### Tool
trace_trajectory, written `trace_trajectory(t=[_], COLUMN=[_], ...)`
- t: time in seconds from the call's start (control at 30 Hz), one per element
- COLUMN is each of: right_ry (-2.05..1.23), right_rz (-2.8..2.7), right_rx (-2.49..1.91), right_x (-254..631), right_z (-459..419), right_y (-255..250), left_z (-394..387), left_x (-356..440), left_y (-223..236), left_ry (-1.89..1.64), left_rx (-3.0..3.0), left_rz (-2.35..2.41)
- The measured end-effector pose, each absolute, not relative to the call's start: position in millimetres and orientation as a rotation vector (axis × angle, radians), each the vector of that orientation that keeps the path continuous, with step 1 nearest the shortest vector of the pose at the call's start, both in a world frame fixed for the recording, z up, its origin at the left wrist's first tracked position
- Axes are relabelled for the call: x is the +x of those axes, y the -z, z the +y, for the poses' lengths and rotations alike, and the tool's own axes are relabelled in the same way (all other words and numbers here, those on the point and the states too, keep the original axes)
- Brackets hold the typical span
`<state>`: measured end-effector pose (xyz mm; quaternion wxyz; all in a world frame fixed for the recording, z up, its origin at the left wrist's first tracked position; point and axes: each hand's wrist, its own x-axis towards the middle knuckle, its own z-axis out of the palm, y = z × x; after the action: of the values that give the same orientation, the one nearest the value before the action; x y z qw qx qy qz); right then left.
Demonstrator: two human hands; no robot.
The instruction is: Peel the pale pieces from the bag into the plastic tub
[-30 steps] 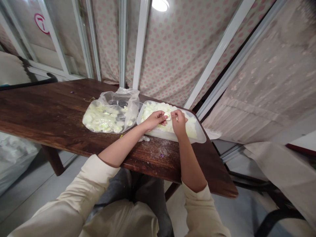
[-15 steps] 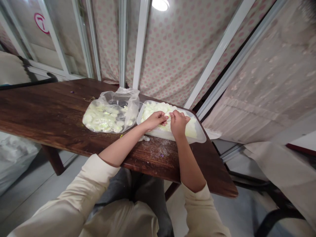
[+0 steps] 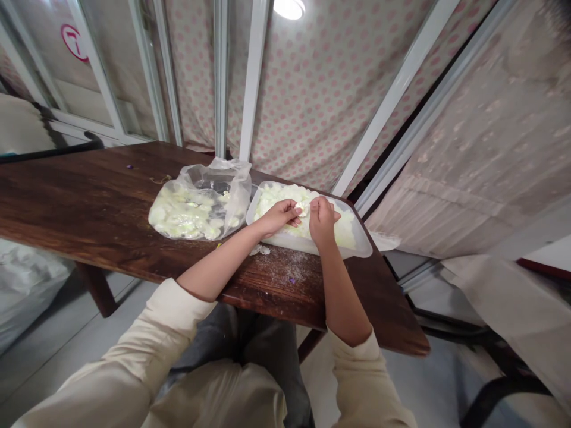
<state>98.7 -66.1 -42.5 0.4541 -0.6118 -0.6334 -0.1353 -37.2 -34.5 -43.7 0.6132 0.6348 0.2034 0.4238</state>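
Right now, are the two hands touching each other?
Apart: head view shows a gap between the left hand and right hand, a pale piece in it.

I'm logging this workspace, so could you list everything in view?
wooden table: one, dark brown, in front of the person
clear plastic bag: one, translucent, on the table, holding pale pieces
plastic tray: one, translucent white, on the table beside the bag
pale pieces: many, pale yellow-green, heaped in the tray
crumbs: a few, white, on the table below the tray
polka-dot fabric: one sheet, cream with pink dots, beyond the table
ceiling light: one, white, overhead
left hand: one, over the tray
right hand: one, over the tray
sleeve: two, cream, on the person's arms
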Motion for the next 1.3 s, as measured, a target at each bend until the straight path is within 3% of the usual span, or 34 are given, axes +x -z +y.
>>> trace_trajectory(t=[0.23, 0.73, 1.3], right_ry=[0.133, 0.787, 0.570], right_rz=[-1.650, -1.638, -1.406], right_rx=[-1.339, -1.707, -1.644], right_x=[100.7, 89.8, 100.5], right_z=[-66.9, -68.4, -63.4], right_y=[39.3, 42.0, 45.3], left_z=[-36.5, -34.7, -35.8], left_x=[-37.8, -36.5, -37.7], left_y=[42.3, 43.7, 43.0], left_ry=[-0.979, -0.985, -0.982], left_rx=[1.489, 1.528, 1.488], left_rz=[0.447, 0.496, 0.507])
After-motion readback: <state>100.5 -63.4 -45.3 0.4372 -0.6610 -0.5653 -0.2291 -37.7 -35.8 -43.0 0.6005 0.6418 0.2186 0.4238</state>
